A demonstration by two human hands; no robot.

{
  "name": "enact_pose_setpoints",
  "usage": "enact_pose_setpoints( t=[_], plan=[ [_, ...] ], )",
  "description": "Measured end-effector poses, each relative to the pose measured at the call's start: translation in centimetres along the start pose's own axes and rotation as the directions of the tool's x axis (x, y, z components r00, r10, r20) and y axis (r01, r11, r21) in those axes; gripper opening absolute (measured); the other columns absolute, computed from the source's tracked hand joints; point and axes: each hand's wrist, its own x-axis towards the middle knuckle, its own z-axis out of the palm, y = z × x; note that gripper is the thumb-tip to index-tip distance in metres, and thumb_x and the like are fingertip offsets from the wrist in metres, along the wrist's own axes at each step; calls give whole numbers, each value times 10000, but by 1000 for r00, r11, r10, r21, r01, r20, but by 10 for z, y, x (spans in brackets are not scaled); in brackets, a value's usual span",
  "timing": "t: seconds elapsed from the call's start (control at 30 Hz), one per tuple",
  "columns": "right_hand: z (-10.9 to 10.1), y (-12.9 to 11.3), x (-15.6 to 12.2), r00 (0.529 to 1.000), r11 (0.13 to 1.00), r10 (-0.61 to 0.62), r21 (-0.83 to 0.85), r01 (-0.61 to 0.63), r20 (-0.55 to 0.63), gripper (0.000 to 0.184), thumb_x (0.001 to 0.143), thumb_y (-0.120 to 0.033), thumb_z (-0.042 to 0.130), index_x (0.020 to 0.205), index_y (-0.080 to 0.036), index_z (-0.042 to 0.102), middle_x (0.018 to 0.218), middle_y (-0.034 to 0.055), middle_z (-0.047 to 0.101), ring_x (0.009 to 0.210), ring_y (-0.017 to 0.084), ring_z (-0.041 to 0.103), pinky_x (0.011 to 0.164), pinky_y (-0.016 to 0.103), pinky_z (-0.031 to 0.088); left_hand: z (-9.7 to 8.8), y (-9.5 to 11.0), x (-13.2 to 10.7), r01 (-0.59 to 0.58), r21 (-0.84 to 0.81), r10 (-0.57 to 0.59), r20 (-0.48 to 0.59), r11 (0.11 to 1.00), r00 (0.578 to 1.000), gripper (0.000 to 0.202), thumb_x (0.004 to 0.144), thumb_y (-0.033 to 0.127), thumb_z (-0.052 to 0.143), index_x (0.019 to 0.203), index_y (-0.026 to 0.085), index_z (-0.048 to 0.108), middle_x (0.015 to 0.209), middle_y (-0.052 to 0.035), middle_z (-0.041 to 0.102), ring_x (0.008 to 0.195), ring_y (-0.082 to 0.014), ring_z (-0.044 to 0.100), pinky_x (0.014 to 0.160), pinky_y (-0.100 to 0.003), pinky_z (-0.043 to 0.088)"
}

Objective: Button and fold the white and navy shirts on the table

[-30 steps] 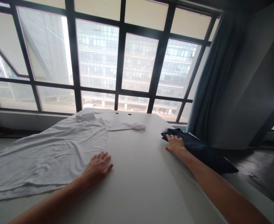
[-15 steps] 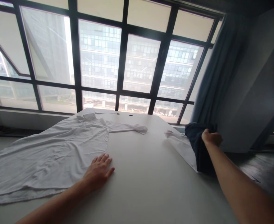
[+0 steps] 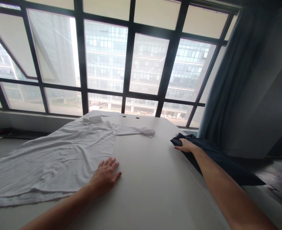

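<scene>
A white shirt (image 3: 66, 153) lies spread and wrinkled on the left part of the white table (image 3: 141, 179), one sleeve stretched to the right. My left hand (image 3: 106, 174) rests flat with fingers spread at the shirt's edge, partly on the bare tabletop. At the table's right edge, my right hand (image 3: 186, 145) grips the end of a dark navy cloth (image 3: 220, 159). Some of its fingers are hidden behind the fabric. The cloth stretches back along my forearm to a pointed corner at the right; its exact kind I cannot tell.
Large dark-framed windows (image 3: 129, 64) stand beyond the table's far end. A blue-grey curtain (image 3: 224, 86) hangs at the right. Two dark round holes show near the table's far edge. A low ledge (image 3: 35, 123) runs below the windows.
My right hand has moved left over the table edge with the navy cloth, which now covers the white sheet-like item seen there before. My left hand stays on the shirt's edge.
</scene>
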Motion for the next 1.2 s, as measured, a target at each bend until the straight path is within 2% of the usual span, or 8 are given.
enact_pose_setpoints(
  t=[0.23,0.5,0.67,0.77,0.97,1.03,1.13,1.2],
  plan=[
    [22,-56,-55,958,941,-35,-313,128,286,743,884,-432,566,1530,-157,321,1626,168,190,1503,323,124,1182,563,99,-6,-1,-2,-33,-42,34,29,999,999,510,945,438,446,1382,181,505,1533,-155,397,1464,-306,273,1191,-513,212],
    [15,-111,-148,801,911,-349,-22,411,486,566,985,-347,314,1488,-111,420,1552,183,367,1443,287,329,1161,439,293,-49,-4,-14,155,203,-174,78,967,982,290,865,220,467,1027,95,673,1077,-203,687,1058,-294,656,912,-376,484],
    [-1,-119,-171,799,910,-358,-10,414,484,567,977,-330,336,1482,-88,421,1550,189,366,1436,289,341,1155,417,302,-54,22,-31,-91,24,81,269,996,960,183,836,233,472,730,171,607,762,-66,670,732,-199,644,677,-282,486],
    [-5,-119,-165,818,917,-351,-12,400,457,518,950,-365,423,1409,-145,524,1493,167,464,1361,306,449,1102,430,369,-48,55,-51,-193,-253,299,500,948,813,89,784,188,526,703,179,563,620,28,587,573,-121,556,523,-203,419],
    [9,-125,-121,922,963,-227,-70,261,312,481,921,-328,510,1367,-154,555,1440,158,510,1220,302,574,1012,385,440,-60,71,-64,43,-695,653,692,718,308,200,785,355,703,802,174,621,666,24,616,592,-125,596,555,-217,488],
    [20,-129,-100,940,974,-187,-74,216,286,480,923,-297,505,1383,-162,536,1467,157,477,1223,299,572,1007,379,439,-72,50,-51,40,-748,674,618,662,406,321,848,483,631,879,165,660,777,-22,680,695,-153,649,630,-243,516],
    [39,-141,-70,956,985,-138,-68,161,257,522,921,-275,501,1431,-166,479,1505,166,427,1254,298,549,1015,376,430,-83,-4,-23,-106,-563,370,378,819,849,427,925,530,471,933,162,688,913,-77,727,846,-202,680,776,-305,535],
    [53,-151,-52,963,990,-114,-57,132,244,570,923,-296,501,1470,-157,422,1519,182,406,1267,303,539,1011,381,432,-78,-48,-7,-82,-238,110,108,968,988,371,924,452,474,1007,170,701,1078,-113,716,1027,-261,659,943,-385,492]
  ],
)
